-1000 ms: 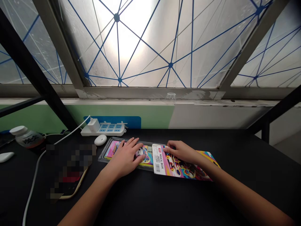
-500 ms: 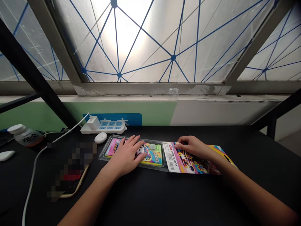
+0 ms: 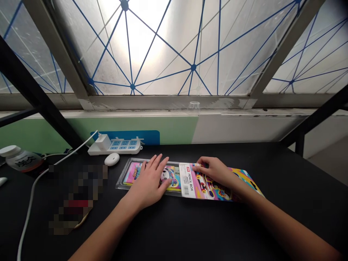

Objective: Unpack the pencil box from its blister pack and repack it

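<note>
A clear plastic blister tray (image 3: 121, 180) lies on the black table with a colourful pencil box (image 3: 133, 173) in it. My left hand (image 3: 150, 181) rests flat over the middle of the box, fingers spread. Beside it, a bright printed card (image 3: 187, 181) marked "PENCIL BOX" covers the tray's right end. The fingers of my right hand (image 3: 213, 169) are bent over the card's upper left part, gripping it between thumb and fingers. My right wrist hides part of the card's print.
A white earbud case (image 3: 112, 159) sits behind the tray, near a power strip (image 3: 122, 145) with a charger plugged in. Its white cable (image 3: 36, 181) runs down the left side. A blurred-out phone (image 3: 78, 203) and a white-capped bottle (image 3: 20, 159) are also at left.
The card and tray have come closer together, so the card now covers more of the tray's right end. Both hands keep their hold, and the view has shifted slightly to the right.
</note>
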Motion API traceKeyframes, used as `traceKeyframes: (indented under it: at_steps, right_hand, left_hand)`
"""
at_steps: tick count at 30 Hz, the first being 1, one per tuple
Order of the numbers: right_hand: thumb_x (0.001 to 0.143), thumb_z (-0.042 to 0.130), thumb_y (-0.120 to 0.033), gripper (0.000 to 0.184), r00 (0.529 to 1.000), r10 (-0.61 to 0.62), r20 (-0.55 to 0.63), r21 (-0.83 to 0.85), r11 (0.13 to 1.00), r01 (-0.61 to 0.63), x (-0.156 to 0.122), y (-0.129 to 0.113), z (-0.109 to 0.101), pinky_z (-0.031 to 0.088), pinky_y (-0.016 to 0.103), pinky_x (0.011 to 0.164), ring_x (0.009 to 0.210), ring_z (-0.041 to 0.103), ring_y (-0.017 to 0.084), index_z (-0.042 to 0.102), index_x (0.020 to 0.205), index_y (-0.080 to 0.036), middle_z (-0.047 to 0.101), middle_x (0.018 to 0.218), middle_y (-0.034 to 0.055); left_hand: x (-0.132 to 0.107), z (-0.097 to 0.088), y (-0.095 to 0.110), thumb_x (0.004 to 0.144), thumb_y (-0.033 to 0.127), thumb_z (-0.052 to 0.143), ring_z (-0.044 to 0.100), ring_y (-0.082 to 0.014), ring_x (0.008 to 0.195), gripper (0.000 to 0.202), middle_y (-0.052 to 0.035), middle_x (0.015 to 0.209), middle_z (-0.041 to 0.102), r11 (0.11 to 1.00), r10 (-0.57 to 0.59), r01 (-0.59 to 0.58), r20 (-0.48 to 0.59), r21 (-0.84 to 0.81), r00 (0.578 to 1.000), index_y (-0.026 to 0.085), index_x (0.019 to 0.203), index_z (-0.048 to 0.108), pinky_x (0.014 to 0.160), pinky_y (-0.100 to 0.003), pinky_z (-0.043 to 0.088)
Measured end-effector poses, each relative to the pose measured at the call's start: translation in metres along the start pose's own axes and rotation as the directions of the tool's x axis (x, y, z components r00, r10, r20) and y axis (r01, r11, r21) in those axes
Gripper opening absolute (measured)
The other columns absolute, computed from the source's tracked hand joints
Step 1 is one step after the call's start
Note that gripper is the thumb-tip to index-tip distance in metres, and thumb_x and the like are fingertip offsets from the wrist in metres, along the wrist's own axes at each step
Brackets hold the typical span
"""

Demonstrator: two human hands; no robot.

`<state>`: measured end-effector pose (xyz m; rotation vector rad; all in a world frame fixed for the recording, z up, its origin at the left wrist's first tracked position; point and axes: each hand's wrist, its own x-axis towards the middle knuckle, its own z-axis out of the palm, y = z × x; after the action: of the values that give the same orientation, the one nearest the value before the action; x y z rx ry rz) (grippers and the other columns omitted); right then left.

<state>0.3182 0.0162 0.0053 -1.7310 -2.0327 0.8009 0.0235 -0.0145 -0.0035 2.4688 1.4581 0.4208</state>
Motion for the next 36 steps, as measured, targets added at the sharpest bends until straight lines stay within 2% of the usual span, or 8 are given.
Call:
traceKeyframes:
  at_steps: [3, 6, 9, 13, 18, 23, 28, 36]
  right_hand:
    - [0.082, 0.062, -0.063, 0.041, 1.0, -0.001, -0.001, -0.008, 1.0, 0.001, -0.002, -0.004, 0.006, 0.04, 0.028, 0.059, 0.068, 0.058, 0.019, 0.065, 0.083, -0.021, 0.069, 0.078, 0.003]
    - [0.081, 0.062, -0.063, 0.041, 1.0, -0.008, 0.005, -0.019, 1.0, 0.008, -0.002, -0.002, 0.004, 0.039, 0.028, 0.058, 0.068, 0.058, 0.019, 0.065, 0.084, -0.022, 0.067, 0.077, 0.0025]
    - [0.082, 0.062, -0.063, 0.041, 0.999, -0.033, 0.03, -0.026, 0.999, 0.034, -0.001, 0.0, -0.001, 0.039, 0.028, 0.06, 0.07, 0.057, 0.019, 0.065, 0.084, -0.022, 0.066, 0.078, 0.0015]
    - [0.083, 0.06, -0.063, 0.042, 0.994, -0.057, 0.093, -0.03, 0.998, 0.06, 0.001, 0.007, -0.011, 0.039, 0.028, 0.06, 0.071, 0.055, 0.019, 0.064, 0.084, -0.021, 0.064, 0.078, 0.0008]
    - [0.079, 0.064, -0.065, 0.045, 0.981, -0.07, 0.181, -0.042, 0.996, 0.079, 0.003, 0.018, -0.026, 0.042, 0.028, 0.063, 0.072, 0.056, 0.019, 0.063, 0.087, -0.021, 0.062, 0.079, 0.0004]
    - [0.073, 0.071, -0.065, 0.053, 0.968, -0.089, 0.233, -0.088, 0.99, 0.112, -0.002, 0.015, -0.034, 0.048, 0.031, 0.072, 0.084, 0.062, 0.024, 0.064, 0.104, -0.022, 0.066, 0.096, 0.0043]
    - [0.076, 0.07, -0.064, 0.062, 0.963, -0.161, 0.216, -0.167, 0.966, 0.199, 0.005, -0.016, -0.015, 0.044, 0.039, 0.094, 0.109, 0.058, 0.03, 0.061, 0.118, -0.02, 0.061, 0.119, 0.012]
    - [0.086, 0.055, -0.07, 0.056, 0.92, -0.302, 0.25, -0.287, 0.884, 0.368, 0.041, -0.112, 0.065, 0.039, 0.048, 0.095, 0.109, 0.059, 0.033, 0.065, 0.11, -0.021, 0.065, 0.112, 0.013]
  left_hand:
    - [-0.005, -0.004, 0.018, 0.1, 0.049, 0.042, 0.014, -0.0279, 0.153, 0.066, -0.0047, 0.166, 0.02, 0.987, 0.013, -0.009, 0.023, -0.16, 1.0, 0.029, 0.158, 0.018, 0.122, -0.054, 0.016]
    - [-0.007, -0.011, 0.025, 0.101, 0.05, 0.04, 0.024, -0.0259, 0.15, 0.062, -0.0032, 0.164, 0.026, 0.927, -0.042, 0.052, 0.035, -0.371, 0.998, 0.03, 0.156, 0.022, 0.12, -0.046, 0.027]
    - [-0.002, -0.014, 0.014, 0.101, 0.049, 0.041, 0.037, -0.0257, 0.145, 0.053, -0.0044, 0.158, 0.04, 0.813, -0.121, 0.04, -0.101, -0.581, 0.988, 0.029, 0.15, 0.036, 0.116, -0.04, 0.035]
    - [0.01, -0.016, -0.022, 0.091, 0.046, 0.061, 0.046, -0.029, 0.137, 0.04, -0.0057, 0.139, 0.059, 0.608, -0.374, 0.007, -0.279, -0.794, 0.885, 0.027, 0.127, 0.062, 0.116, -0.04, 0.029]
    - [0.021, -0.009, -0.053, 0.093, 0.054, 0.052, 0.06, -0.0319, 0.122, 0.041, -0.0142, 0.125, 0.067, 0.383, -0.532, 0.032, -0.192, -0.923, 0.824, 0.02, 0.112, 0.061, 0.104, -0.049, 0.042]
    - [0.024, 0.0, -0.045, 0.095, 0.062, 0.04, 0.066, -0.0296, 0.113, 0.052, -0.0166, 0.12, 0.07, 0.188, -0.533, -0.028, -0.126, -0.982, 0.836, 0.017, 0.112, 0.057, 0.095, -0.046, 0.049]
    - [0.022, -0.003, -0.035, 0.093, 0.07, 0.038, 0.064, -0.0295, 0.112, 0.06, -0.0146, 0.116, 0.071, 0.136, -0.509, -0.068, -0.129, -0.988, 0.851, 0.017, 0.112, 0.06, 0.092, -0.043, 0.049]
    - [0.021, -0.004, -0.035, 0.096, 0.069, 0.031, 0.066, -0.0269, 0.103, 0.06, -0.0138, 0.11, 0.072, 0.186, -0.485, -0.051, -0.137, -0.981, 0.864, 0.017, 0.109, 0.059, 0.087, -0.038, 0.047]
